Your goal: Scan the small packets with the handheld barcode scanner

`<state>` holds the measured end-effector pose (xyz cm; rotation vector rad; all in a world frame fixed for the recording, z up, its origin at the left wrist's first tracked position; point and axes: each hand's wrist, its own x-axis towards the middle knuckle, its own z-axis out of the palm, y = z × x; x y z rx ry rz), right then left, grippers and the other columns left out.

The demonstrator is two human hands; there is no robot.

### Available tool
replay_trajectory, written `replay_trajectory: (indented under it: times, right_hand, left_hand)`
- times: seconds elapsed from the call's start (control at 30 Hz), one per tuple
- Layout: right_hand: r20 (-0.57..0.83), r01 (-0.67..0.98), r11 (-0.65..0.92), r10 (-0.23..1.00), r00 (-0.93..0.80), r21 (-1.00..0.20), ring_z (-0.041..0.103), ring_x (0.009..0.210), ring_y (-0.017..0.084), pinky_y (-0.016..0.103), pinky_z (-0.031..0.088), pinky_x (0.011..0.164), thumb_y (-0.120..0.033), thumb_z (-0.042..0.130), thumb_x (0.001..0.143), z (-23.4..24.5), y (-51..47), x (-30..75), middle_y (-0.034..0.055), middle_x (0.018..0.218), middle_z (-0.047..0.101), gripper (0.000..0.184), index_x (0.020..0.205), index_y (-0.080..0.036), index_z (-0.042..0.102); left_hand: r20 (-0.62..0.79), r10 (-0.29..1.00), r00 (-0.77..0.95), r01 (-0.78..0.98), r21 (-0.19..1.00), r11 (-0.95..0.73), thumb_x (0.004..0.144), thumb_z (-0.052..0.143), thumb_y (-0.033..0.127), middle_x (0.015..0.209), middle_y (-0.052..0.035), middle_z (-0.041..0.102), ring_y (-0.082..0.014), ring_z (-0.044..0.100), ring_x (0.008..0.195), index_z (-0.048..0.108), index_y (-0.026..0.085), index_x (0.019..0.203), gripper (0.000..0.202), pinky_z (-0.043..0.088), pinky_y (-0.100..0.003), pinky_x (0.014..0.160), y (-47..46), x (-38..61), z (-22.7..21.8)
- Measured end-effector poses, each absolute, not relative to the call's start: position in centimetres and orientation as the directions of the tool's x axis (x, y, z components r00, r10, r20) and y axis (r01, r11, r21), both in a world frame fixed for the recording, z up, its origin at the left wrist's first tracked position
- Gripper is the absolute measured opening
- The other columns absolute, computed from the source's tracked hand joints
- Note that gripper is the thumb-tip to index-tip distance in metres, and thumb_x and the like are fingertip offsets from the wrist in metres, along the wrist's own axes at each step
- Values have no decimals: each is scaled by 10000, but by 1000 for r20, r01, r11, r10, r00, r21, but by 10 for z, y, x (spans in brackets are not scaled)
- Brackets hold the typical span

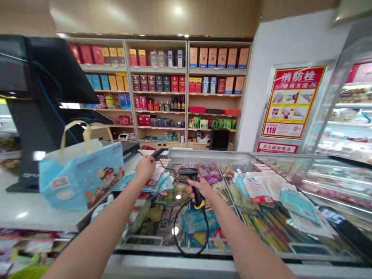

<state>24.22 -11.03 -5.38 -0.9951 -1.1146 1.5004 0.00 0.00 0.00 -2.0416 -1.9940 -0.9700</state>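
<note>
My right hand (201, 188) is wrapped round the handle of a black barcode scanner (189, 173) with a yellow base, held over the glass lid of a chest freezer (270, 228). Its black cable (186, 232) loops down toward me. My left hand (145, 167) is closed on a dark, slim object (159, 153) at the far edge of the glass, above a fan of blue and red packets (158, 183). What that object is I cannot make out.
A light blue gift bag (83, 176) with yellow handles lies on the white counter (26, 211) at left, next to a black till screen (31, 97). More packets (296, 201) lie on the glass at right. Shelves of boxes (174, 83) line the back wall.
</note>
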Motion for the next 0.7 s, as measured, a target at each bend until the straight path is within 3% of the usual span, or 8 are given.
replay_trajectory:
  times: [0.13,0.3,0.4,0.47,0.53,0.7]
  right_hand:
    - [-74,-182,-101,986,-151,-978,450,344,77,224,414,374,-529,710,629,-54,-115,279,-56,414,503,414,633,-179,489]
    - [-8,-194,-11,1000,-14,-981,466,355,82,224,420,367,-503,745,610,-55,-128,340,-54,445,523,408,639,-178,499]
    - [0,-232,22,996,93,-972,467,347,81,221,420,352,-474,762,595,-55,-138,382,-55,466,539,395,673,-176,514]
    - [-2,-252,45,983,182,-967,470,343,79,214,420,346,-456,752,619,-55,-146,410,-52,473,550,370,690,-175,523]
    - [-15,-261,54,966,257,-964,460,322,81,212,413,334,-450,723,665,-55,-153,435,-47,438,533,346,667,-173,517]
    - [-3,-313,123,927,374,-942,452,301,82,215,420,315,-412,703,704,-55,-166,471,-46,413,516,324,636,-175,494]
  left_hand:
    - [486,874,26,881,402,-250,784,532,202,1034,-97,686,-233,613,1021,692,169,913,209,452,-314,915,-3,69,-9]
    - [340,920,196,668,640,-380,750,611,180,877,-74,709,-186,647,837,662,158,892,153,489,-291,796,-22,180,-39]
    - [231,919,321,482,795,-368,761,603,169,794,-43,701,-152,648,729,625,153,966,206,494,-252,689,-39,248,-59]
    - [169,904,393,428,837,-342,773,601,187,796,-42,703,-149,653,713,601,149,1022,251,487,-240,651,-51,285,-67]
    - [147,900,411,486,800,-353,769,613,196,858,-66,713,-165,667,769,595,140,1044,281,482,-239,666,-62,314,-69]
    - [83,920,384,771,520,-369,748,656,295,1038,-140,700,-244,656,988,628,135,1045,338,469,-269,782,-84,354,-64]
